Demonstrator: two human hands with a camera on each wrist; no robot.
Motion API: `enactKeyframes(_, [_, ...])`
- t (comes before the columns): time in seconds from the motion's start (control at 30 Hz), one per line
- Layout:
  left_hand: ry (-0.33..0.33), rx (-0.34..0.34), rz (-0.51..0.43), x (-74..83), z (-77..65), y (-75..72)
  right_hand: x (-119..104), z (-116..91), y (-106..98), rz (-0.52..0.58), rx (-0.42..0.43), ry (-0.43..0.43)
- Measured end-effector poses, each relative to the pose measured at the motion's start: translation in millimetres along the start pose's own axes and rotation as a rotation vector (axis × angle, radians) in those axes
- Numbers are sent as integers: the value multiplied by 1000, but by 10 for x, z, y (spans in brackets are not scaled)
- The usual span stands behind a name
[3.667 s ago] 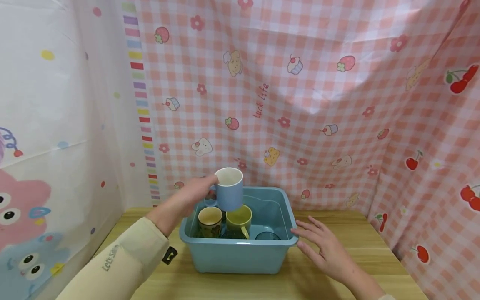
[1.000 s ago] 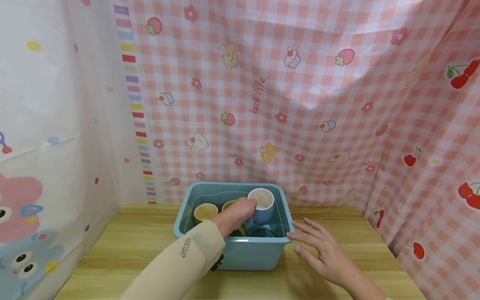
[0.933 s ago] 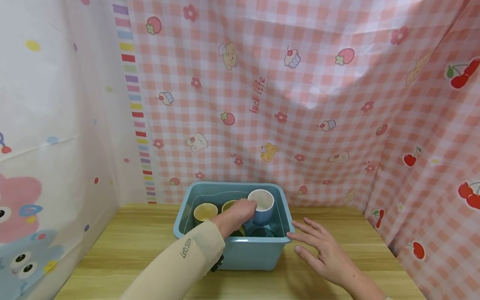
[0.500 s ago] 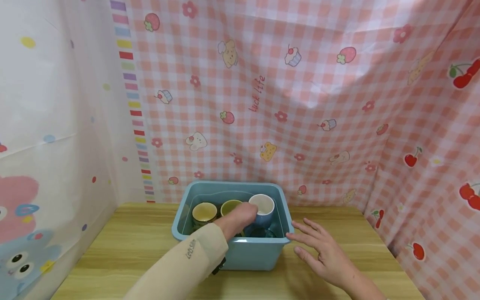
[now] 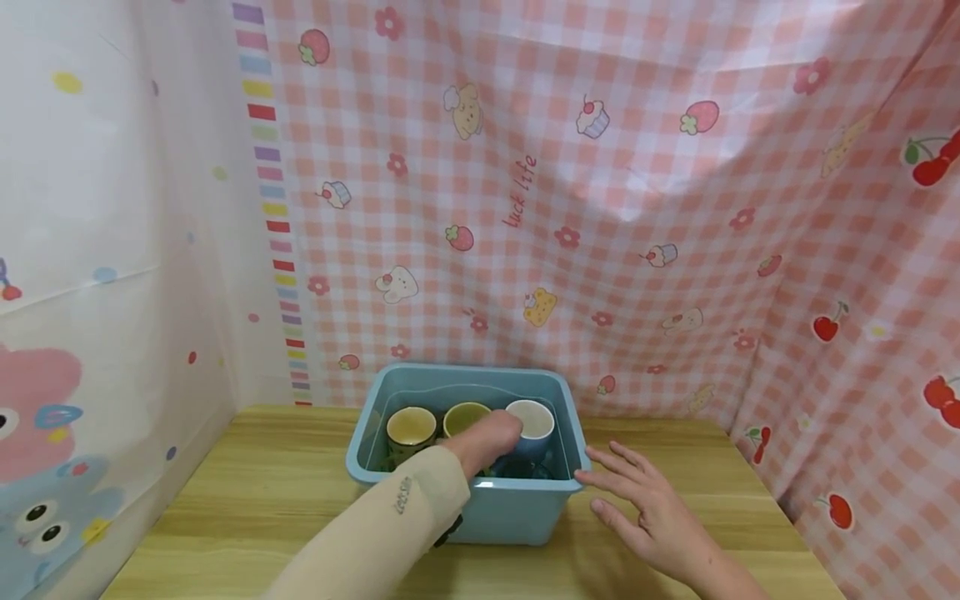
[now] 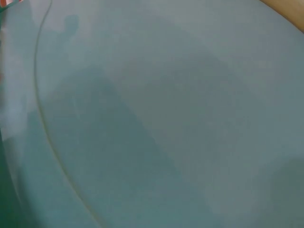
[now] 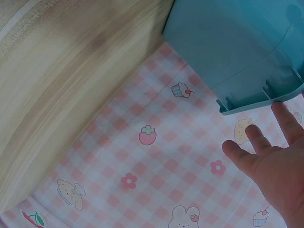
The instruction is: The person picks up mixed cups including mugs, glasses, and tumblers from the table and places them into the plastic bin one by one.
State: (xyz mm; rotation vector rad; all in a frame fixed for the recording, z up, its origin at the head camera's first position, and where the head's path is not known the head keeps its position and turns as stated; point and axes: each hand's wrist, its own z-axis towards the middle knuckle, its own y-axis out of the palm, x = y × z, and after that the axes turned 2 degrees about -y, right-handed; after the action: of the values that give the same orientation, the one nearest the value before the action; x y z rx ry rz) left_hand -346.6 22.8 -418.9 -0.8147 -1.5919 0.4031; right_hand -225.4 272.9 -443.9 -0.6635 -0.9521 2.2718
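Note:
A blue mug with a white inside [image 5: 534, 427] stands upright in the right part of the blue plastic bin [image 5: 510, 512]. My left hand [image 5: 495, 436] reaches over the front rim and grips this mug at its left side; the fingers are hidden behind the hand. Left of it are a green mug [image 5: 463, 417], partly covered by the hand, and a dark-patterned cup with a cream inside [image 5: 412, 427]. My right hand [image 5: 651, 508] is spread, its fingertips at the bin's right front corner. In the left wrist view only the bin's wall [image 6: 142, 118] fills the picture.
Dark clear glass [image 5: 517, 468] shows low in the bin in front of the blue mug. The bin sits on a wooden table [image 5: 247, 500]. A pink checked cloth [image 5: 630, 292] hangs close behind it, with a white printed cloth [image 5: 150, 275] on the left.
My left hand has carried the blue mug from above the left part of the bin to its right part and lowered it inside. The right hand has stayed at the corner.

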Motion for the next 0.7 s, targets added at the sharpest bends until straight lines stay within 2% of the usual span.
enactKeyframes(0.13, [-89, -33, 139, -144, 221, 80, 1, -6, 1, -4, 0, 0])
enactKeyframes(0.17, [-103, -37, 145, -135, 210, 75, 0, -6, 1, -7, -1, 1])
enactKeyframes(0.23, [-126, -33, 105, -47, 59, 22, -3, -6, 1, -6, 2, -2])
enactKeyframes(0.3, [-124, -29, 101, 34, -73, -24, -6, -6, 2, 1, 6, -8])
enactKeyframes(0.37, [-120, -28, 124, 29, -29, 7, -6, -6, 3, 12, 13, -16])
enactKeyframes(0.43, [-125, -34, 162, -102, 233, 118, -6, -8, 5, 20, 16, -21])
enactKeyframes(0.6, [-109, -31, 148, -93, 204, 124, -11, -10, 0, 1, -4, 0])
enactKeyframes(0.67, [-107, -30, 153, -60, 143, 112, -12, -10, -3, -3, -10, 6])
enactKeyframes(0.7, [-115, -27, 172, -145, 302, 187, -9, -10, -1, -1, -9, 3])
